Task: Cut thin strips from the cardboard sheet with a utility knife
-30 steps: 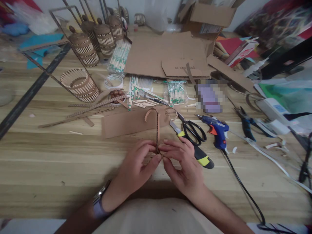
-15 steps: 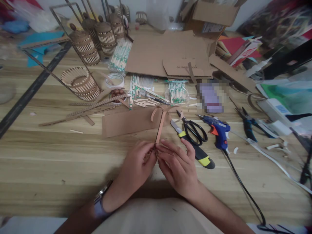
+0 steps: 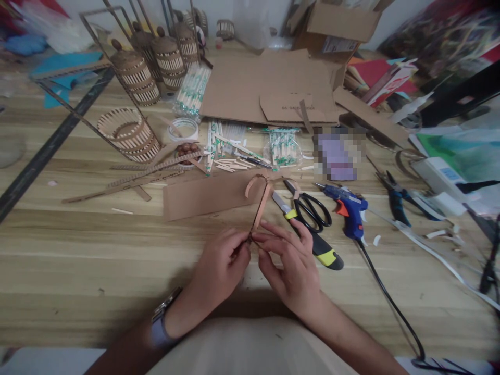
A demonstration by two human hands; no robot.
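Cardboard strip (image 3: pixel 263 206): far end already curled, middle straight.
Toward the tabletop's (image 3: pixel 97 260) near edge, the left hand (image 3: pixel 222 272) pinches its near end; the right hand (image 3: pixel 292 266) touches it, grip unclear.

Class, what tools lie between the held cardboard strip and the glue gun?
In the head view, the scissors and the knife lie between the cardboard strip and the glue gun.
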